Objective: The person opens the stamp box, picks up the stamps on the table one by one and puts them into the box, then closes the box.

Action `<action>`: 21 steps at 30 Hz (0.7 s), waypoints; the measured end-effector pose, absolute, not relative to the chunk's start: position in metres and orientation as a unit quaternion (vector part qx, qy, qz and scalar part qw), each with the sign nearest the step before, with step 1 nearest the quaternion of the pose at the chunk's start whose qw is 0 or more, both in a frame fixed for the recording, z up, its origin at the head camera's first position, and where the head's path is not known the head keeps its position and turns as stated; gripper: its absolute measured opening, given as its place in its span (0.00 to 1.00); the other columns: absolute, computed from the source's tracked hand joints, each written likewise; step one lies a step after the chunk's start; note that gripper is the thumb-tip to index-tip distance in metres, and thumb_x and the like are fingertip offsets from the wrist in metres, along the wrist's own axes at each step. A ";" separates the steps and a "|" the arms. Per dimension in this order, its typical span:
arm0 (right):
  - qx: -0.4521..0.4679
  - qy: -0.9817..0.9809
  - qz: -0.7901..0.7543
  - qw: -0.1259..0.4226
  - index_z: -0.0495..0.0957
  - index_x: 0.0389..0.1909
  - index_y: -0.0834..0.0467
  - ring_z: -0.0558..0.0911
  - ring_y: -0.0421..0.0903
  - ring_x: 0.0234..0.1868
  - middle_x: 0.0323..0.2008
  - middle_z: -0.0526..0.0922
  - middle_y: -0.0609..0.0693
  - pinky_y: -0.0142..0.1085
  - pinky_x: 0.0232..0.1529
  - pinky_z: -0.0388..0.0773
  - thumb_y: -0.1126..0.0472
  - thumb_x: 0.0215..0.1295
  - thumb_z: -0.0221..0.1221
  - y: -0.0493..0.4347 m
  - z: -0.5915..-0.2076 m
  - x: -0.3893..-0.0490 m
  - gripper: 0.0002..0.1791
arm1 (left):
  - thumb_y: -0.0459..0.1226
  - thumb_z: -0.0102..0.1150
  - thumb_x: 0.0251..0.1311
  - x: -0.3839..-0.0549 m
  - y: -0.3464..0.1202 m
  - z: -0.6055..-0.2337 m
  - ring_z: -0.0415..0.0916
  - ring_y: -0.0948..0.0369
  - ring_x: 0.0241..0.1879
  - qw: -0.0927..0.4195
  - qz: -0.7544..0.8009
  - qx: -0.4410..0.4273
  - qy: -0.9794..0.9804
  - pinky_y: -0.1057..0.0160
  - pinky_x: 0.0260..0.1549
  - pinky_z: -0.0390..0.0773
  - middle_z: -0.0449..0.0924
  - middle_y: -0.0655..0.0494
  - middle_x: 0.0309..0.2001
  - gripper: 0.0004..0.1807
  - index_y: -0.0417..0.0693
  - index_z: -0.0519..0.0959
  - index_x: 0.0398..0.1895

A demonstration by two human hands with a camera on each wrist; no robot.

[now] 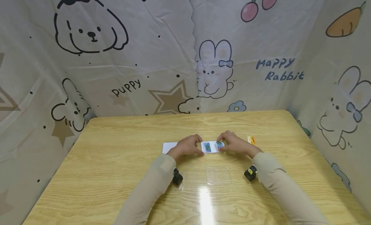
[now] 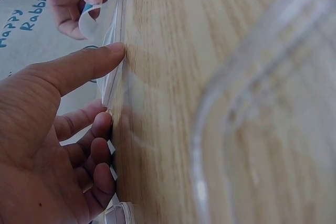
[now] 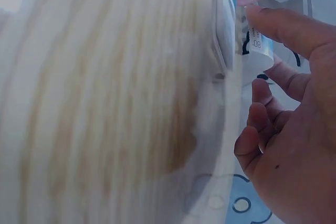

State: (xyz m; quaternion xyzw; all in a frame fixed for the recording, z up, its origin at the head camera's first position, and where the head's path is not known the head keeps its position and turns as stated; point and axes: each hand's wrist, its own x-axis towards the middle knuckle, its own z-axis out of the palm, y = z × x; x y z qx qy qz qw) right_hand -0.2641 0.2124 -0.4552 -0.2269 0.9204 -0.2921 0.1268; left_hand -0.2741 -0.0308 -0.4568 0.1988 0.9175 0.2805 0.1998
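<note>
Head: card (image 1: pixel 207 147) lies mid-desk (image 1: pixel 121 138), just beyond clear case (image 1: pixel 218 176). Left hand (image 1: pixel 188 145) pinches its left end; right hand (image 1: pixel 236 144) pinches a printed sheet (image 1: pixel 219 145) at its right end. Left wrist: thumb on one card edge, fingers on the other. Right wrist: sheet curled between thumb and finger.

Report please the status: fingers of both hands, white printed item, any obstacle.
Left fingers hold white printed item at its left end. Right fingers pinch curled printed flap. Clear plastic piece lies apart, seemingly not in the way.
</note>
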 end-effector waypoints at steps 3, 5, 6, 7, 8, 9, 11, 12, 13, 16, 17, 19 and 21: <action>-0.232 0.920 -0.292 0.122 0.77 0.47 0.60 0.69 0.53 0.49 0.46 0.73 0.57 0.47 0.53 0.66 0.57 0.58 0.65 0.207 -0.457 -0.265 0.18 | 0.48 0.72 0.50 -0.274 -0.031 -0.457 0.66 0.62 0.31 0.202 0.282 0.199 0.917 0.66 0.29 0.65 0.71 0.57 0.36 0.31 0.49 0.73 0.56; -0.236 0.919 -0.293 0.118 0.77 0.46 0.60 0.69 0.52 0.48 0.44 0.73 0.57 0.46 0.51 0.65 0.57 0.57 0.66 0.204 -0.457 -0.265 0.18 | 0.48 0.72 0.50 -0.274 -0.031 -0.456 0.66 0.62 0.31 0.202 0.283 0.198 0.916 0.66 0.29 0.65 0.71 0.57 0.36 0.31 0.49 0.73 0.57; -0.237 0.920 -0.291 0.116 0.77 0.46 0.59 0.69 0.52 0.47 0.44 0.74 0.56 0.45 0.51 0.65 0.57 0.57 0.66 0.202 -0.458 -0.265 0.17 | 0.48 0.72 0.50 -0.273 -0.031 -0.456 0.66 0.62 0.31 0.202 0.284 0.197 0.916 0.65 0.29 0.65 0.71 0.57 0.36 0.31 0.49 0.73 0.57; -0.239 0.920 -0.290 0.114 0.77 0.45 0.59 0.69 0.51 0.47 0.43 0.74 0.56 0.44 0.50 0.64 0.57 0.56 0.66 0.201 -0.458 -0.266 0.17 | 0.48 0.72 0.50 -0.273 -0.031 -0.455 0.66 0.62 0.31 0.203 0.283 0.196 0.917 0.65 0.29 0.65 0.71 0.57 0.36 0.31 0.49 0.73 0.57; -0.237 0.920 -0.289 0.113 0.77 0.45 0.59 0.68 0.51 0.46 0.43 0.74 0.56 0.43 0.49 0.64 0.57 0.56 0.66 0.200 -0.459 -0.266 0.17 | 0.48 0.72 0.51 -0.273 -0.030 -0.455 0.66 0.62 0.31 0.203 0.283 0.196 0.917 0.65 0.29 0.65 0.71 0.57 0.36 0.31 0.49 0.73 0.57; -0.234 0.922 -0.288 0.114 0.77 0.45 0.59 0.68 0.50 0.45 0.42 0.73 0.55 0.42 0.48 0.63 0.57 0.56 0.66 0.199 -0.459 -0.266 0.17 | 0.48 0.71 0.51 -0.273 -0.030 -0.455 0.66 0.62 0.31 0.203 0.283 0.196 0.917 0.65 0.29 0.65 0.71 0.57 0.36 0.31 0.49 0.73 0.57; -0.228 0.923 -0.286 0.116 0.77 0.45 0.58 0.67 0.50 0.45 0.42 0.73 0.54 0.42 0.47 0.63 0.58 0.56 0.67 0.198 -0.460 -0.266 0.17 | 0.47 0.71 0.51 -0.273 -0.030 -0.454 0.65 0.62 0.30 0.201 0.281 0.196 0.918 0.66 0.29 0.64 0.71 0.57 0.35 0.31 0.49 0.73 0.57; -0.225 0.924 -0.285 0.117 0.77 0.45 0.58 0.66 0.50 0.45 0.42 0.72 0.54 0.41 0.47 0.62 0.58 0.56 0.67 0.198 -0.460 -0.266 0.17 | 0.47 0.71 0.51 -0.273 -0.030 -0.454 0.65 0.62 0.30 0.202 0.281 0.196 0.918 0.66 0.29 0.64 0.70 0.57 0.35 0.31 0.49 0.73 0.57; -0.223 0.925 -0.285 0.118 0.77 0.46 0.58 0.66 0.50 0.45 0.42 0.72 0.54 0.41 0.47 0.62 0.58 0.56 0.67 0.198 -0.460 -0.266 0.17 | 0.47 0.71 0.51 -0.273 -0.030 -0.454 0.65 0.62 0.30 0.201 0.281 0.196 0.918 0.66 0.29 0.64 0.70 0.57 0.35 0.31 0.49 0.73 0.57; -0.215 0.927 -0.284 0.121 0.76 0.46 0.58 0.66 0.50 0.45 0.42 0.72 0.54 0.42 0.47 0.62 0.58 0.57 0.66 0.197 -0.462 -0.266 0.17 | 0.47 0.72 0.51 -0.273 -0.030 -0.455 0.65 0.62 0.30 0.199 0.282 0.196 0.918 0.66 0.29 0.64 0.70 0.57 0.35 0.31 0.49 0.73 0.57; -0.214 0.927 -0.284 0.122 0.76 0.46 0.58 0.66 0.50 0.45 0.42 0.72 0.54 0.41 0.47 0.62 0.58 0.57 0.66 0.197 -0.463 -0.267 0.17 | 0.47 0.72 0.51 -0.273 -0.030 -0.456 0.65 0.62 0.30 0.198 0.282 0.196 0.918 0.66 0.29 0.64 0.70 0.57 0.35 0.31 0.49 0.73 0.57; -0.209 0.927 -0.286 0.124 0.76 0.46 0.57 0.65 0.50 0.46 0.43 0.72 0.54 0.41 0.47 0.62 0.58 0.57 0.66 0.197 -0.465 -0.267 0.17 | 0.48 0.72 0.51 -0.273 -0.030 -0.457 0.65 0.62 0.30 0.198 0.281 0.197 0.918 0.66 0.29 0.64 0.70 0.58 0.35 0.31 0.49 0.73 0.57; -0.210 0.925 -0.290 0.123 0.76 0.47 0.57 0.66 0.50 0.46 0.43 0.72 0.54 0.42 0.47 0.63 0.58 0.57 0.66 0.197 -0.465 -0.267 0.18 | 0.48 0.72 0.50 -0.273 -0.031 -0.458 0.65 0.62 0.30 0.198 0.282 0.196 0.918 0.66 0.29 0.65 0.70 0.58 0.35 0.31 0.49 0.73 0.57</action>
